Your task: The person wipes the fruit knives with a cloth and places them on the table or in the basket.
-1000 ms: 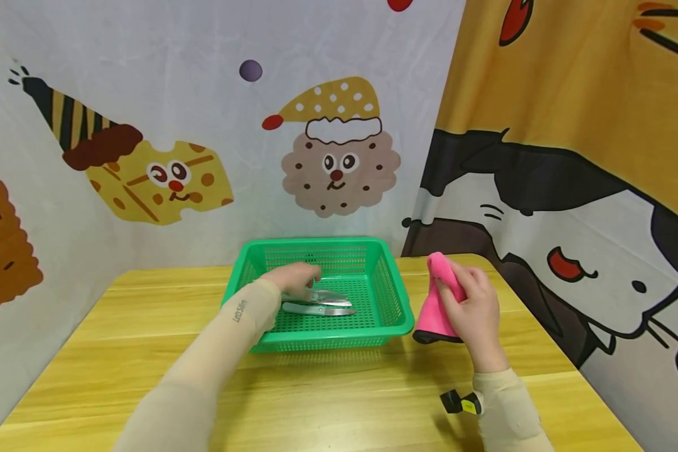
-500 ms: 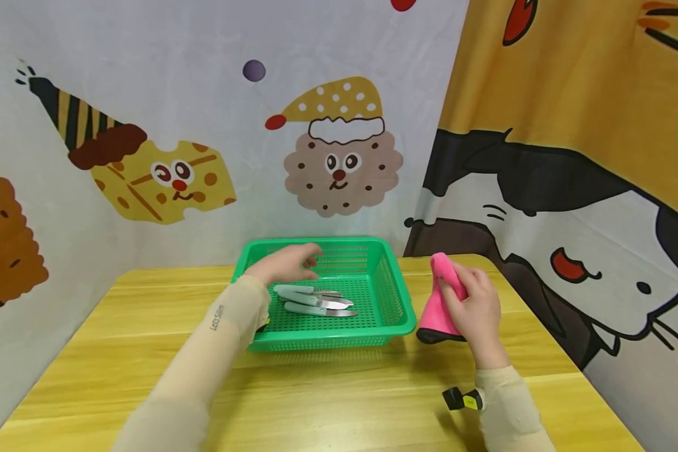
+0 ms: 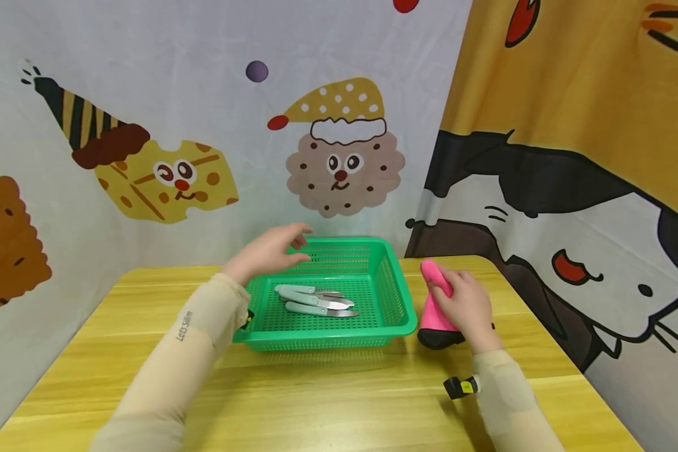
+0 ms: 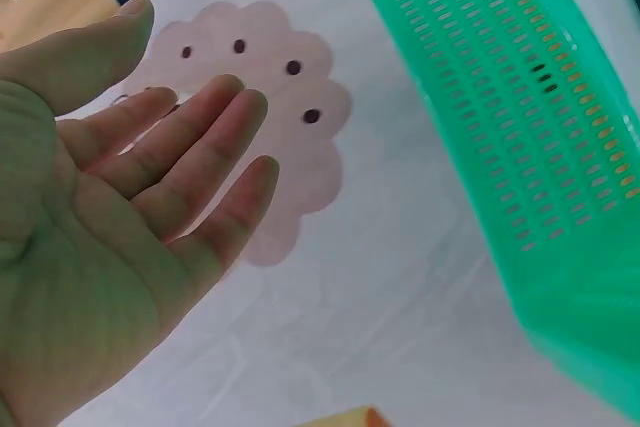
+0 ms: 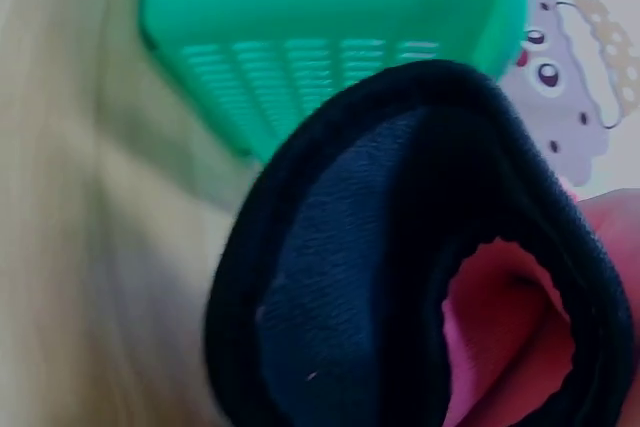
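Observation:
My left hand (image 3: 268, 251) hovers above the back left part of the green plastic basket (image 3: 328, 340), fingers spread loosely and holding nothing. In the left wrist view the palm and fingers of this left hand (image 4: 150, 197) show bare, apart from the basket wall (image 4: 470, 57). Several knives (image 3: 312, 302) with pale green handles and shiny blades lie together on the basket floor. To the right of the basket, my right hand (image 3: 468, 307) grips a pink fabric pouch (image 3: 434, 314) by its upper part. Its black-edged mouth (image 5: 320, 277) hangs downward and gapes in the right wrist view.
The basket stands on a yellow wood-grain table (image 3: 328, 402), near its back edge. Behind the table hangs a white curtain (image 3: 203, 113) with cartoon food prints. A cow-print curtain (image 3: 570, 201) runs along the right side.
My left hand has risen out of the basket, up and to the left, uncovering the knives. The right hand has tilted the pouch slightly, and its black mouth shows more.

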The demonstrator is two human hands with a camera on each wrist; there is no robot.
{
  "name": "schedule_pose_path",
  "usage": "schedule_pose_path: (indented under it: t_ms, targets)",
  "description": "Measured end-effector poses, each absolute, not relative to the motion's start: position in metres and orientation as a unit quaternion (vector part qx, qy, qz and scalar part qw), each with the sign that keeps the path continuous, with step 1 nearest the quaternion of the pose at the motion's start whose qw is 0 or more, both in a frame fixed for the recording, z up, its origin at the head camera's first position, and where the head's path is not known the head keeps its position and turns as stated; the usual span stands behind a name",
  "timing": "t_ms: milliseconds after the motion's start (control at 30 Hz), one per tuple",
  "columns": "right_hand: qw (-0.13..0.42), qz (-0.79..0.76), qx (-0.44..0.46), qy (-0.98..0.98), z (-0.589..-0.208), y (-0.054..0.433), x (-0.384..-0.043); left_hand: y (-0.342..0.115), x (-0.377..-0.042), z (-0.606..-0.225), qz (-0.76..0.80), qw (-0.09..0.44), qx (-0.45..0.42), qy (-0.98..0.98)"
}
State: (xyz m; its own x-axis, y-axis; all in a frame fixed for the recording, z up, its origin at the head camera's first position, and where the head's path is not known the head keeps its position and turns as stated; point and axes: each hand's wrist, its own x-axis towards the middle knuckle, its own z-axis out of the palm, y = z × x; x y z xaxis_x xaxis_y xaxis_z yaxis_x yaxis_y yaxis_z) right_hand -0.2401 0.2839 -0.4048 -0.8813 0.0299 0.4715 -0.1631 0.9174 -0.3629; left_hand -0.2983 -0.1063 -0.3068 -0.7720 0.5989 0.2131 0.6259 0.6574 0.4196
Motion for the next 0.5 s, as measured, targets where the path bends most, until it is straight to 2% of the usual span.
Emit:
schedule_pose_path:
  t_ms: [200, 500]
  targets:
    - [0.168, 0.154, 0.056, -0.972, -0.418, 0.283, -0.255, -0.12, -0.282, -0.295, -0.24, 0.048, -0.338, -0.909]
    - [0.113, 0.117, 0.088, -0.983, -0.438, 0.273, -0.264, -0.157, -0.259, -0.297, -0.222, 0.077, -0.329, -0.915]
